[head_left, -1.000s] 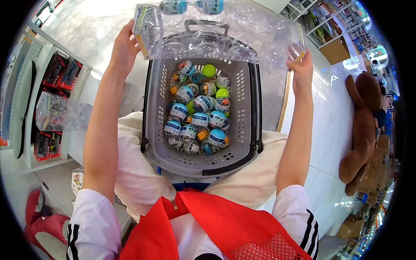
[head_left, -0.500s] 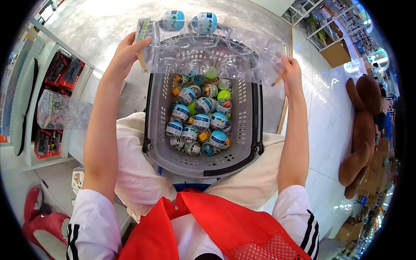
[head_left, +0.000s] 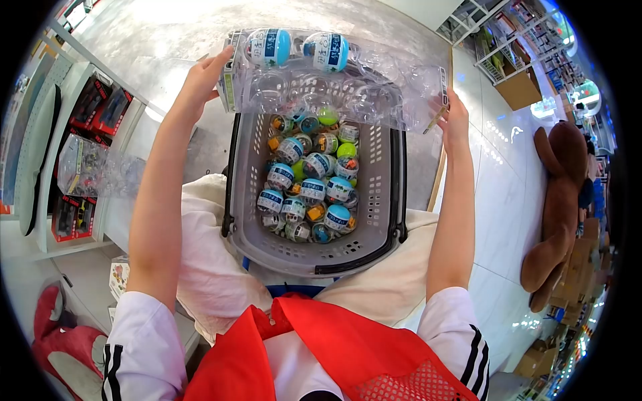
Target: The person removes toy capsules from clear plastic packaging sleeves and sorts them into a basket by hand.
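Observation:
A clear plastic blister tray (head_left: 391, 100) with round hollows spans the far end of the basket, held up between both hands. My left hand (head_left: 204, 80) is closed on its left end, thumb and fingers pinching the edge. At its right end my right hand (head_left: 455, 119) grips the other edge. Two blue-and-clear capsules, a left capsule (head_left: 269, 47) and a right capsule (head_left: 328, 51), sit in hollows along the tray's far row. Below stands a grey basket (head_left: 241, 194) between my knees, holding many capsules (head_left: 313, 190) with blue, green and clear shells.
To the left a shelf (head_left: 77, 247) carries red boxes (head_left: 110, 113) and another clear plastic package (head_left: 83, 167). A pink plush toy (head_left: 73, 347) lies low at left. On the right are a brown plush toy (head_left: 560, 207) and cardboard boxes (head_left: 518, 87).
The tray has tilted, so the two capsules show more of their labels and appear slightly lower and further right. Both hands keep their hold; my right hand has shifted slightly.

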`<state>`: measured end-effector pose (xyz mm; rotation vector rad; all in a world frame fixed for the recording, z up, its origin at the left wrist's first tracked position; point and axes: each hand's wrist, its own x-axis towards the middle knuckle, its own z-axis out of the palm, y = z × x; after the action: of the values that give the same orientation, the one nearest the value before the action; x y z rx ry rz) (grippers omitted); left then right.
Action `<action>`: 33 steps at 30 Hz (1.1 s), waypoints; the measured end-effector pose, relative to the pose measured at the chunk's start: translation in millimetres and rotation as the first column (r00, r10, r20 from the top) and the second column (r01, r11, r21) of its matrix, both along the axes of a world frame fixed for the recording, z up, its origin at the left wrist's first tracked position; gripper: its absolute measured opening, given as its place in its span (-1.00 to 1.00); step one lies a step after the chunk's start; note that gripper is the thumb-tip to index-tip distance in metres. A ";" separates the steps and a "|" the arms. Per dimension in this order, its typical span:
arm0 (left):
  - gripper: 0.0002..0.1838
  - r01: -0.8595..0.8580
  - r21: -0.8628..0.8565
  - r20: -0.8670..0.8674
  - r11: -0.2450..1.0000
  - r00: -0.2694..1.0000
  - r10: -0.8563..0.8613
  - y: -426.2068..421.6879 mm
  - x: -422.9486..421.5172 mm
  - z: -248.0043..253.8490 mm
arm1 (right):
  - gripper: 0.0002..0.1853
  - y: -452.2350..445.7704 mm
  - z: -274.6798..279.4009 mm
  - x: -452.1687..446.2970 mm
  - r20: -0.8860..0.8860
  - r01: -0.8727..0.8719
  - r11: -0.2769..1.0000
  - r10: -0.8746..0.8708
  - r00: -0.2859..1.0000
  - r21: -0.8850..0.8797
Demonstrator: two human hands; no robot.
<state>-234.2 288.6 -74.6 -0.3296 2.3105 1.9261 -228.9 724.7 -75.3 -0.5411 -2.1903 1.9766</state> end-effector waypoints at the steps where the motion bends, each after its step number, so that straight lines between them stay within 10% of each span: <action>1: -0.29 0.024 -0.044 0.056 0.999 0.998 -0.022 2.5 1.2 1.0 | -0.61 -0.1 -2.6 -0.9 0.028 0.002 0.999 -0.003 1.000 0.053; 11: -0.29 0.210 -0.078 -0.042 0.974 0.976 -0.214 9.1 19.1 17.2 | -0.69 2.7 -11.5 2.4 -0.333 -0.030 0.982 -0.034 0.942 -0.185; 15: -0.06 0.227 -0.293 -0.004 0.929 0.971 -0.238 14.5 13.4 2.1 | -0.50 8.1 -27.5 -0.7 -0.055 -0.012 0.946 0.031 0.998 0.324; 21: 0.02 -0.096 -0.668 -0.423 0.738 0.865 -0.270 32.2 5.7 -9.8 | -0.58 -0.8 -35.7 -0.7 -0.150 0.080 0.928 -0.026 0.988 0.363; 33: -0.32 -0.165 -0.527 -0.526 0.834 0.834 -0.167 29.6 1.9 9.4 | -0.33 6.5 -11.9 -3.3 -0.165 0.250 0.852 -0.195 0.967 0.460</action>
<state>-232.3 318.2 -65.2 0.2451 3.2358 1.4156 -232.2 731.2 -87.1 -0.5580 -2.3023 1.2498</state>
